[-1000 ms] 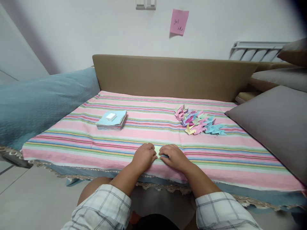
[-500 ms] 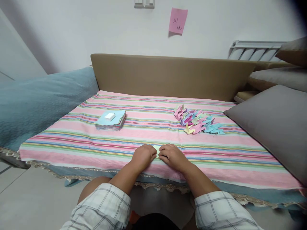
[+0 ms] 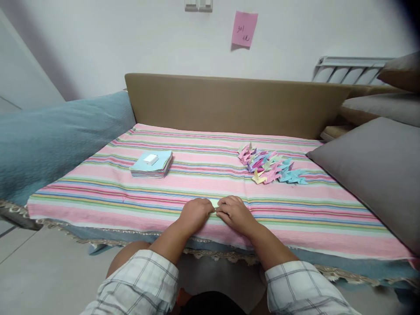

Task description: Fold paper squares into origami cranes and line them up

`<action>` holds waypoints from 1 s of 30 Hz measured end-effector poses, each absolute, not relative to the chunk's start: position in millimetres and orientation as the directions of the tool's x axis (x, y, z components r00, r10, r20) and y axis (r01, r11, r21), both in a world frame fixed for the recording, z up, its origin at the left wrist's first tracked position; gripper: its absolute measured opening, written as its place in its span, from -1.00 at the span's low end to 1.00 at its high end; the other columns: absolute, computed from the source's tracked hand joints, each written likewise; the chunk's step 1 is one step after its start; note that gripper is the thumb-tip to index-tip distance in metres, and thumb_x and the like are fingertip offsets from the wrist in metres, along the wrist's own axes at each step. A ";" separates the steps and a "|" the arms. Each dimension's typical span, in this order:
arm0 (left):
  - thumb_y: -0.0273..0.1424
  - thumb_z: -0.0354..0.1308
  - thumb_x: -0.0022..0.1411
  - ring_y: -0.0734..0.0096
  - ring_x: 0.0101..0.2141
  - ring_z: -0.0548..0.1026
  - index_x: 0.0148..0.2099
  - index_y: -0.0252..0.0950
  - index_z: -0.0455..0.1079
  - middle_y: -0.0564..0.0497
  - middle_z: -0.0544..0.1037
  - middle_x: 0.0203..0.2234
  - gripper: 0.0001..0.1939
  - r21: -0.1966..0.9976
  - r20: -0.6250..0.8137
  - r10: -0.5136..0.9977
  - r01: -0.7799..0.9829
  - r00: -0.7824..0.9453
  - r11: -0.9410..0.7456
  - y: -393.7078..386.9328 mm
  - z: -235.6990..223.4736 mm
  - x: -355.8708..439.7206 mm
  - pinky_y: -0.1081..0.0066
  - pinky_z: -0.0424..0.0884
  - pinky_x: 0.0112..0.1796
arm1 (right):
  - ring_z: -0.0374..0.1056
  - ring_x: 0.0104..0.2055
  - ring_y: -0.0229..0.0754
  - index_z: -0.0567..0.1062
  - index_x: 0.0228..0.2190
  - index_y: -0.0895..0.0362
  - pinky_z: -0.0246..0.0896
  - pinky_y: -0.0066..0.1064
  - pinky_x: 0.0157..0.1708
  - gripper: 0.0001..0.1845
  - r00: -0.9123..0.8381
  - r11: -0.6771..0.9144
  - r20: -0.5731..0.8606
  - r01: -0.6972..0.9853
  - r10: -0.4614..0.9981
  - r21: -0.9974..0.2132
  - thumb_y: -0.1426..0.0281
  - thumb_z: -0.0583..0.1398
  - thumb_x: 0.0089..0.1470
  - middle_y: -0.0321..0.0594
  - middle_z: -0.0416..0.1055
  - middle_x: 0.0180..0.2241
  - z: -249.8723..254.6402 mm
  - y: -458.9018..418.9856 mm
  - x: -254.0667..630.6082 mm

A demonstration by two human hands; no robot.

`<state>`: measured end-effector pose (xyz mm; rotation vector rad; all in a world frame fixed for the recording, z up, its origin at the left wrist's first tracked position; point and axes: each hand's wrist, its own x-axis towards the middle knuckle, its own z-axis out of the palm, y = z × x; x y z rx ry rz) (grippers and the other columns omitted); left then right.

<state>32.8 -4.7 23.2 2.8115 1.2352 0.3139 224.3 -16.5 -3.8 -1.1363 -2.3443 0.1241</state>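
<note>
A small piece of pale green paper (image 3: 214,203) lies near the front edge of the striped cloth, mostly covered by my fingers. My left hand (image 3: 196,213) grips it from the left with fingers curled. From the right, my right hand (image 3: 234,213) pinches the same paper, thumb and fingertips close together. The fingertips of both hands nearly meet over it. How the paper is folded under them is hidden.
Folded paper cranes (image 3: 271,165) in several colours lie in rows at the right. A stack of coloured paper (image 3: 147,168) with a small white block (image 3: 151,159) on top sits at the left. A grey cushion (image 3: 377,175) leans at the far right.
My fingertips have shifted slightly on the green paper and come closer together at its near side. A bit more of its far part shows. The stack and cranes have not moved.
</note>
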 end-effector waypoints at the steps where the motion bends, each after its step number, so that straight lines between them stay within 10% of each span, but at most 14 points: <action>1: -0.48 0.05 0.16 0.36 -0.28 0.46 -0.29 -0.24 0.47 0.02 0.55 -0.34 -0.83 0.152 0.172 0.734 0.719 0.657 -0.679 -5.3 24.7 32.6 0.43 0.32 -0.26 | 0.25 -0.16 -0.16 0.50 -0.39 0.06 0.07 -0.26 -0.12 -0.88 -0.503 0.636 0.410 0.705 0.760 -0.314 0.34 0.16 0.12 -0.22 0.42 -0.26 -3.6 -16.3 223.4; 30: -0.41 0.07 0.20 0.39 -0.31 0.44 -0.37 -0.25 0.46 0.03 0.54 -0.40 -0.85 0.230 0.099 0.816 0.785 0.569 -0.575 -3.1 24.6 33.9 0.47 0.25 -0.32 | 0.26 -0.24 -0.18 0.44 -0.55 0.09 0.03 -0.36 -0.24 -0.89 -0.216 0.357 0.348 0.836 0.912 -0.417 0.44 0.20 -0.02 -0.25 0.44 -0.32 0.0 -16.5 202.6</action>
